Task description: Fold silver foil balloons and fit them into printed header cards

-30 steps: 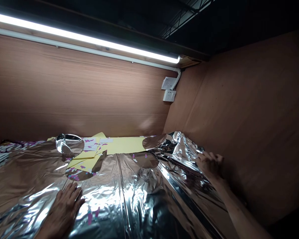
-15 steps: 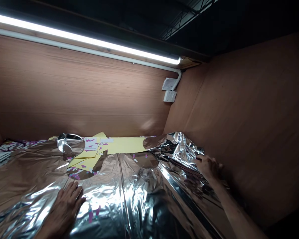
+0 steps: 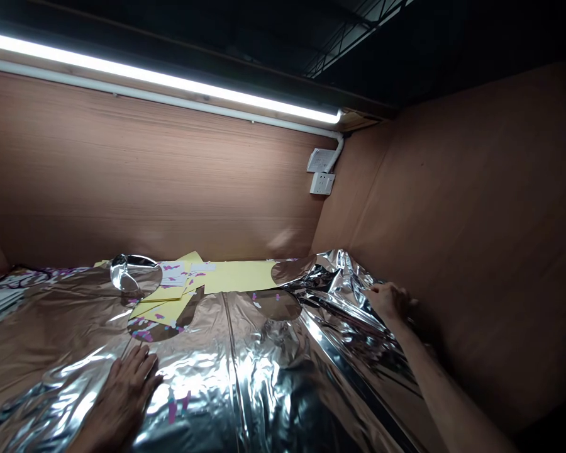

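the left grip lies open, pinning the silver foil sheet flat at lower centre; the right grip curls on it at right, where it crumples, closed or not unclear.

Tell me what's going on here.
A person has both hands on a large, crinkled sheet of silver foil. Their left hand lies flat on the foil near the front. Their right hand is at the crumpled foil beside the wooden wall, though it's hard to tell whether it grips the foil. Yellow paper sheets lie along the foil's far edge.
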Demonstrator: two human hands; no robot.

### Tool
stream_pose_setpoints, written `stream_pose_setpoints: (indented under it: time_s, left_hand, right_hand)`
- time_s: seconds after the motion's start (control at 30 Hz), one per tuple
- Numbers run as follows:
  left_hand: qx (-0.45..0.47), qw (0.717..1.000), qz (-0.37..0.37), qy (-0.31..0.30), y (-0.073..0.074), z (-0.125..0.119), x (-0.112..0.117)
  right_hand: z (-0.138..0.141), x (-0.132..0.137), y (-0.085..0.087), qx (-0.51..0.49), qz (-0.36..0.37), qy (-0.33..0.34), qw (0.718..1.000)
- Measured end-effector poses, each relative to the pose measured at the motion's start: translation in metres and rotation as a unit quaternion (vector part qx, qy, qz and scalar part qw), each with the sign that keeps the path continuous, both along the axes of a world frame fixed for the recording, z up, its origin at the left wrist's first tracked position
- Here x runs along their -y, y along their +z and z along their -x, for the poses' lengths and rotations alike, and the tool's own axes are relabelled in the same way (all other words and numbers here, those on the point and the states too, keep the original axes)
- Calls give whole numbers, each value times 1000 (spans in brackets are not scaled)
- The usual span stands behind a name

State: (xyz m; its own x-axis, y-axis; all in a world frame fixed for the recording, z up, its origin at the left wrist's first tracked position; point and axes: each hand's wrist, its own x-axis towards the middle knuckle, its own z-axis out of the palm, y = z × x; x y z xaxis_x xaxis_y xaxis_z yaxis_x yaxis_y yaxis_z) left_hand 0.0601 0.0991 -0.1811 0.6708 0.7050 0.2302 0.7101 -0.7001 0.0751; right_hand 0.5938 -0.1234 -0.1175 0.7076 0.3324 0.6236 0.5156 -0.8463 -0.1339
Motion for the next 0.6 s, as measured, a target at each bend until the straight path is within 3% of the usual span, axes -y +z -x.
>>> stream_pose_setpoints:
  time_s: [0.1, 0.2, 0.33, 0.43, 0.5, 0.53, 0.6]
  left_hand:
    - [-28, 1000, 5, 3, 5, -2, 3]
    - [-24, 1000, -6, 0, -1, 1, -1]
    - [45, 999, 2, 5, -7, 1, -2]
    - [161, 980, 116, 4, 14, -23, 24]
    - [254, 930, 266, -4, 38, -55, 55]
    - [278, 890, 360, -24, 50, -73, 72]
    - [327, 781, 531, -46, 66, -110, 106]
  right_hand:
    - [16, 3, -1, 64, 3, 1, 998]
    - [38, 9, 3, 122, 18, 32, 992]
    - [88, 25, 9, 177, 56, 133, 973]
    - [139, 37, 5, 227, 50, 251, 940]
    - [174, 41, -1, 267, 9, 326, 907]
    - [190, 42, -5, 277, -9, 356, 893]
    - [219, 41, -14, 266, -34, 393, 880]
